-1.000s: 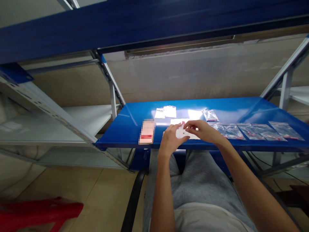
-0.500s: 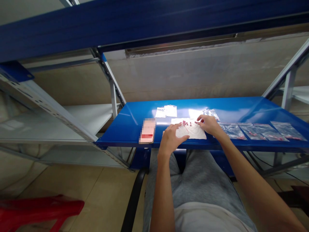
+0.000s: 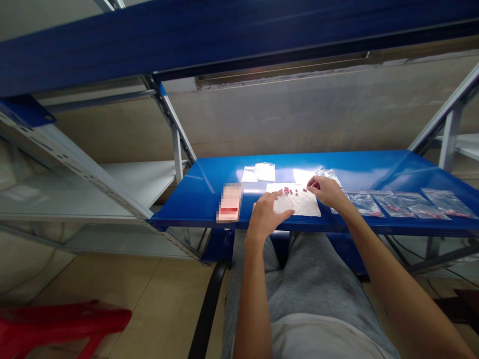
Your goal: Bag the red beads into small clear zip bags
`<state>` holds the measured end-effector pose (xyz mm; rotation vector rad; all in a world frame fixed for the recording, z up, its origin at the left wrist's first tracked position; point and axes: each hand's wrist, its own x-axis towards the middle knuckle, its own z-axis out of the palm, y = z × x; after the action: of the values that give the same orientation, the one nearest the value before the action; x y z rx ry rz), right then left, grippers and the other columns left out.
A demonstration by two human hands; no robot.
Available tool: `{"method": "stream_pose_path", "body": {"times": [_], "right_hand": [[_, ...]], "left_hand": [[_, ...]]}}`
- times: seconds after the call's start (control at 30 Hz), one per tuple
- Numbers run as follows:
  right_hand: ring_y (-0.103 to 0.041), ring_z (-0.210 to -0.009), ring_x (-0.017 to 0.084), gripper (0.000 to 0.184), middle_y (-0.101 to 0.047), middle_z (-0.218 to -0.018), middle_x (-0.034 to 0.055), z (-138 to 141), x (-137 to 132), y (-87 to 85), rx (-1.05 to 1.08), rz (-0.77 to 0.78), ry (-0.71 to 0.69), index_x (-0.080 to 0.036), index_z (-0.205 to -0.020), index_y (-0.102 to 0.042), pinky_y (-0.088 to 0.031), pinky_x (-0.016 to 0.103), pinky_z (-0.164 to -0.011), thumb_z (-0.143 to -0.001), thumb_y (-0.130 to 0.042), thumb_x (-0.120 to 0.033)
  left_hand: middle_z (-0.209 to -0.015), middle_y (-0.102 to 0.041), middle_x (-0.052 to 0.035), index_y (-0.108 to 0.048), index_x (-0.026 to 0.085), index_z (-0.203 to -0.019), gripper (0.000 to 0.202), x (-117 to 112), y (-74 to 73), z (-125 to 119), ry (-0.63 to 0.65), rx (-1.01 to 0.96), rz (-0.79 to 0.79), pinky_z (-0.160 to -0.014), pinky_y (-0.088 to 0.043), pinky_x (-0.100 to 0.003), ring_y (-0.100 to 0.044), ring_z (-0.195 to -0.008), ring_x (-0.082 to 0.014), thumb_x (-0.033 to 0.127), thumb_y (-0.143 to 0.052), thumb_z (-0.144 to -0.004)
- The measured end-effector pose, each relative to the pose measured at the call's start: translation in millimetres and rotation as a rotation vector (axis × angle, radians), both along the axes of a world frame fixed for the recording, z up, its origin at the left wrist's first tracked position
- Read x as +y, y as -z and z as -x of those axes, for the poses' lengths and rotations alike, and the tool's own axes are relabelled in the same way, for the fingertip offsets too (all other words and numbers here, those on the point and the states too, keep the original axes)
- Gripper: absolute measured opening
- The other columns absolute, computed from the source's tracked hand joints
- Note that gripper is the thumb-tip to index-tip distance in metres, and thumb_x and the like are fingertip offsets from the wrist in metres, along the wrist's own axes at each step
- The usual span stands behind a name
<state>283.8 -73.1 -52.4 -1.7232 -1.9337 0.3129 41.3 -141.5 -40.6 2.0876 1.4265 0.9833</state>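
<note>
Blue steel shelf (image 3: pixel 194 199) is carrying a white paper sheet (image 3: pixel 304 207), long axis running L–R, w/ small red pieces (image 3: pixel 288 190) clustering near its far edge. R hand (image 3: pixel 325 192) is curling in at the sheet's far R corner, fingers (image 3: pixel 310 185) sitting just beside the pieces, closer than L; can't tell if pinching anything. L hand (image 3: pixel 266 215) is resting on the sheet's near L side, fingers loosely open, holding nothing visible. Clear zip bags (image 3: pixel 392 204) are lying to the R, not in the way.
</note>
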Motion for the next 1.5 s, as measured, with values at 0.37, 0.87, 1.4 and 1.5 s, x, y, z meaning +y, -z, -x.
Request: {"method": "stream_pose_path", "body": {"times": [0.37, 0.87, 1.4, 1.5], "right_hand": [[-0.06, -0.075, 0.019, 0.024, -0.073, -0.085, 0.0052, 36, -39, -31.3, 0.258, 0.055, -0.499, -0.019, -0.092, -0.072, -0.045, 0.03, -0.069, -0.092, -0.055, -0.035], [-0.069, -0.085, 0.024, 0.015, -0.077, -0.092, 0.0104, 9, 6, 20.4, -0.14, 0.024, 0.071, -0.015, -0.098, -0.074, -0.046, 0.031, -0.075, -0.09, -0.063, -0.02], [-0.059, -0.071, 0.018, 0.026, -0.07, -0.077, 0.0041, 33, -45, -24.0, 0.278, 0.03, -0.408, -0.018, -0.089, -0.072, -0.043, 0.029, -0.066, -0.091, -0.059, -0.04], [-0.059, -0.071, 0.018, 0.024, -0.072, -0.08, 0.0045, 42, -54, -29.9, 0.269, 0.052, -0.457, -0.018, -0.087, -0.073, -0.043, 0.029, -0.067, -0.091, -0.059, -0.037]], "left_hand": [[-0.126, -0.072, -0.0081, -0.065, 0.023, -0.132, 0.056, -1, -2.7, -5, 0.043, -0.021, -0.013, -0.102, -0.053, -0.041, -0.067, -0.118, -0.0274, 0.035, -0.083, -0.081], [-0.127, -0.071, -0.0087, -0.065, 0.022, -0.131, 0.055, 1, 1.1, 0, 0.019, 0.0, -0.028, -0.102, -0.052, -0.042, -0.066, -0.119, -0.0281, 0.039, -0.083, -0.081], [-0.129, -0.071, -0.0083, -0.065, 0.022, -0.134, 0.058, -1, -1.6, -4, 0.041, -0.02, -0.001, -0.102, -0.053, -0.04, -0.066, -0.12, -0.0277, 0.036, -0.083, -0.081], [-0.131, -0.07, -0.0083, -0.066, 0.023, -0.131, 0.054, -1, -1.7, -5, 0.064, -0.02, 0.007, -0.103, -0.052, -0.04, -0.065, -0.123, -0.0279, 0.035, -0.082, -0.081]]}}
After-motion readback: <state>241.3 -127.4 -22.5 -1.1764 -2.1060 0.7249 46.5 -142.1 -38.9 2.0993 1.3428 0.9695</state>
